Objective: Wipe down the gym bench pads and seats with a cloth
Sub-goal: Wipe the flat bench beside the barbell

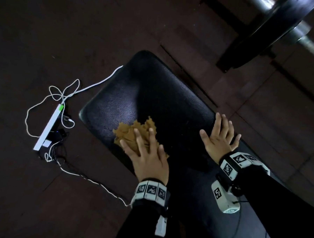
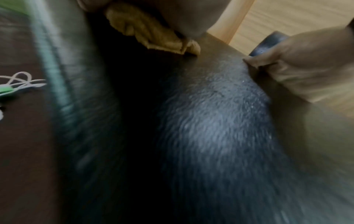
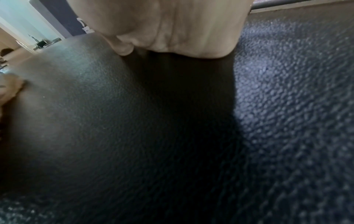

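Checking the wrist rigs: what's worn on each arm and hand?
Both hands are bare, with black sleeves. The left hand has a wristband of white tiles printed with black square codes. The right hand has a bulkier band with the same codes, plus a white box with a thin black cable.

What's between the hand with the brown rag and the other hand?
Only bare black textured bench pad, seen from the head camera, separates the left hand from the right hand.

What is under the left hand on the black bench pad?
A crumpled tan cloth lies under the left hand, whose straight fingers press it on the bench pad. The part of the pad beneath the cloth is covered.
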### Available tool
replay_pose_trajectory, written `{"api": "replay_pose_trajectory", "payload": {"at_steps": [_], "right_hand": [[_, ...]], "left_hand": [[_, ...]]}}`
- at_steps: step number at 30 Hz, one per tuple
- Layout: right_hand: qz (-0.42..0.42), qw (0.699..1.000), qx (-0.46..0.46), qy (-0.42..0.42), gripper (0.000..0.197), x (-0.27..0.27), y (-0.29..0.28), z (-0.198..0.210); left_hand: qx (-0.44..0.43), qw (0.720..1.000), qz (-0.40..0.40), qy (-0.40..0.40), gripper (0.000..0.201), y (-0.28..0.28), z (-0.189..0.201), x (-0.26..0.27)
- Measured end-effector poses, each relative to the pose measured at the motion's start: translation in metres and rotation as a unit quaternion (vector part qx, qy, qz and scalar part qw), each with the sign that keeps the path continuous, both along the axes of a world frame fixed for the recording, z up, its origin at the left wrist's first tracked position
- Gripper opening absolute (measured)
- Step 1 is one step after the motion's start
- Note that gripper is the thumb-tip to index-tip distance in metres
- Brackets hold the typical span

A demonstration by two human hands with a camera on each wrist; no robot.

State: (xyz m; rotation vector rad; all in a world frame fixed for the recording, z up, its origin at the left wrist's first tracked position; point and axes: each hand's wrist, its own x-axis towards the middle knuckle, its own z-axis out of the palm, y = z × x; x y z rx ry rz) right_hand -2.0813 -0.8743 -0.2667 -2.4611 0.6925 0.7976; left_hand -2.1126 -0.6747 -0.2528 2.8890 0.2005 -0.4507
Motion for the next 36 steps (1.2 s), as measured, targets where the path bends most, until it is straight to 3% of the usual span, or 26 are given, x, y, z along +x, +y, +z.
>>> {"api": "replay_pose_trajectory", "payload": {"at_steps": [5, 12, 21, 24, 27, 36], "right_hand": [[-0.007, 1.0, -0.009, -0.01, 0.073, 0.001, 0.001, -0.001], [-0.004, 1.0, -0.013, -0.004, 0.073, 0.001, 0.001, 0.001], [-0.008, 1.0, -0.022, -0.011, 0.073, 0.002, 0.001, -0.002], [-0.007, 1.0, -0.026, -0.01, 0.073, 0.003, 0.001, -0.003], [-0.002, 1.0, -0.026, -0.01, 0.072, 0.003, 0.0, -0.002], [0.003, 1.0, -0.008, -0.023, 0.071, 0.006, 0.004, 0.01]], "left_hand": [[0.009, 0.999, -0.039, -0.037, 0.056, 0.005, 0.001, 0.06], [0.037, 0.998, 0.048, -0.029, 0.057, 0.088, -0.005, 0.126], [-0.051, 0.972, 0.214, -0.084, 0.065, 0.108, -0.014, 0.086], [-0.103, 0.951, 0.265, -0.124, 0.064, 0.098, -0.016, 0.068], [-0.142, 0.926, 0.331, -0.111, 0.064, 0.082, -0.016, 0.046], [-0.232, 0.87, 0.413, -0.136, 0.062, 0.028, -0.024, -0.04]]}}
